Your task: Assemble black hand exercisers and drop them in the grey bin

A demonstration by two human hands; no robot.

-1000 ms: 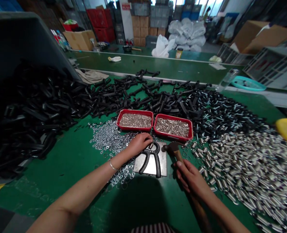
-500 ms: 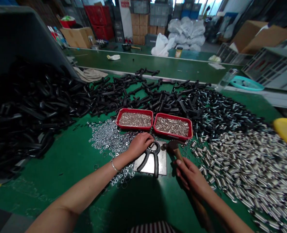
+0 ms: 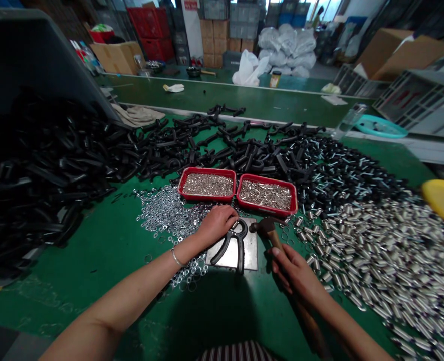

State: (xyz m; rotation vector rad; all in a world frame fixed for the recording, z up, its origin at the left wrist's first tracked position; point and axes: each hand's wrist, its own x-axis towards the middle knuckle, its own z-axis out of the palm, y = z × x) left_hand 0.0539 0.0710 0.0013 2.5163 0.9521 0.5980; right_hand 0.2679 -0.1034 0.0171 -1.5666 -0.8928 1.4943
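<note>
1. On the right, the right hand (image 3: pixel 293 271) has its fingers clamped around the wooden handle of a hammer (image 3: pixel 273 236).
2. Left of the hammer, a black hand grip (image 3: pixel 240 250) lies on a metal plate (image 3: pixel 250 253), legs pointing near.
3. The left hand (image 3: pixel 217 222) is at the grip's far end, fingers bunched together; whether they pinch anything I cannot tell.
4. Washers (image 3: pixel 164 208) spread left, springs (image 3: pixel 387 255) right.
5. Beyond sit two red trays (image 3: pixel 265 208), then piled black handles (image 3: pixel 169 145).

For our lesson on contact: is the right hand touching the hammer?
Touching. The head view shows the right hand closed around the handle of the hammer.
</note>
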